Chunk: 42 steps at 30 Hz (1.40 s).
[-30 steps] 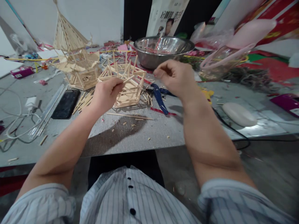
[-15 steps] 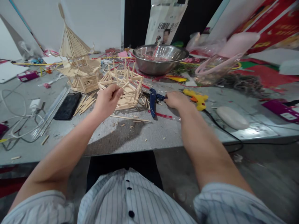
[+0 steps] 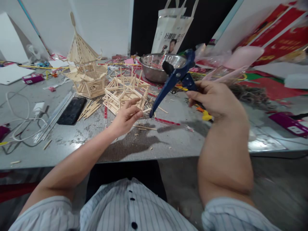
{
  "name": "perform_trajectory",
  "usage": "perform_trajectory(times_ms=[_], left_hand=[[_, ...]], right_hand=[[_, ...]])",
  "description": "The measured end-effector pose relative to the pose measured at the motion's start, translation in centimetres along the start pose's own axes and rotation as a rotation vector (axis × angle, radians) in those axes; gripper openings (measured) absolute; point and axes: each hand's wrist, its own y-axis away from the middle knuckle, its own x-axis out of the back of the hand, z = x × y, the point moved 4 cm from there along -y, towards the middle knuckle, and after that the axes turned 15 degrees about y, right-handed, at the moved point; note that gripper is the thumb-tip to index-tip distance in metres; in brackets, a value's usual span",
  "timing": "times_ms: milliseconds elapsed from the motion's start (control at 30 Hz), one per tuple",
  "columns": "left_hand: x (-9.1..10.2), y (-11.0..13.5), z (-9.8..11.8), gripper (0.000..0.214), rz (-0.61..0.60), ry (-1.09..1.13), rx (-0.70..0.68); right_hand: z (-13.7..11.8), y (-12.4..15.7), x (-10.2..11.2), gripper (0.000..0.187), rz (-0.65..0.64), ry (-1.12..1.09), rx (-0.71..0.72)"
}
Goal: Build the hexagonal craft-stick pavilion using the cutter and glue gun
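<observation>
My right hand is raised above the table, its fingers closed round one handle of a blue hand cutter. The cutter's handles are spread, and one points down toward the left. In front of the hexagonal stick frame, my left hand pinches a short thin wooden stick. The stick's tip lies close to the lower end of the cutter's handle. Behind my right hand, a yellow glue gun is mostly hidden.
A wooden stick pavilion with a pointed roof stands at left. A phone and loose sticks lie in front of it. A steel bowl is behind the frame. White cables sprawl at far left.
My right hand has lifted the blue cutter off the table and turned it. My left hand has moved right and toward me from the stick frame, with a short stick now visible in its fingers.
</observation>
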Motion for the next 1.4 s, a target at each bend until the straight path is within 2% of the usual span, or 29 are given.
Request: perform_trajectory(times_ms=[67, 133, 233, 333, 433, 533, 633, 733, 833, 933, 1067, 1233, 1300, 1400], left_hand=[[-0.1, 0.1, 0.5, 0.041, 0.015, -0.022, -0.02], [-0.1, 0.1, 0.9, 0.044, 0.038, 0.021, -0.036], [-0.2, 0.4, 1.0, 0.047, 0.052, 0.244, 0.078], [0.2, 0.8, 0.4, 0.044, 0.208, 0.509, 0.278], [0.9, 0.9, -0.1, 0.041, 0.389, 0.639, 0.354], [0.9, 0.9, -0.2, 0.043, 0.446, 0.582, 0.373], [0.3, 1.2, 0.1, 0.048, 0.494, 0.476, 0.302], [-0.6, 1.6, 0.2, 0.051, 0.477, 0.414, 0.248], [-1.2, 1.8, -0.3, 0.05, 0.427, 0.4, 0.236], [-1.1, 1.9, -1.3, 0.048, 0.417, 0.384, 0.236], [-1.0, 2.1, -2.4, 0.049, 0.423, 0.356, 0.253], [-0.8, 2.2, -2.3, 0.048, 0.397, 0.234, 0.239], [0.1, 2.1, -2.0, 0.046, 0.424, 0.156, 0.198], [1.4, 1.8, -1.4, 0.045, 0.444, 0.114, 0.129]], right_hand=[[-2.4, 0.5, -0.3, 0.017, -0.059, -0.282, 0.068], [-4.4, 0.9, -0.9, 0.026, -0.112, -0.464, 0.156], [-6.4, 1.2, -2.2, 0.039, -0.2, -0.648, 0.211], [-7.3, 1.2, -3.3, 0.041, -0.213, -0.742, 0.243], [-6.9, 0.9, -4.5, 0.039, -0.155, -0.774, 0.231], [-6.2, 1.1, -6.8, 0.037, -0.184, -0.795, 0.176], [-6.5, 1.9, -9.6, 0.037, -0.281, -0.855, 0.17], [-7.7, 2.9, -11.7, 0.05, -0.39, -0.892, 0.234], [-9.1, 3.7, -12.8, 0.069, -0.558, -0.892, 0.31], [-9.8, 4.1, -12.8, 0.069, -0.624, -0.912, 0.327], [-10.3, 4.2, -12.4, 0.059, -0.548, -0.917, 0.292], [-10.6, 4.3, -11.3, 0.055, -0.387, -0.793, 0.288], [-10.2, 4.3, -10.8, 0.051, -0.3, -0.756, 0.299], [-8.7, 3.8, -10.4, 0.039, -0.09, -0.615, 0.286]])
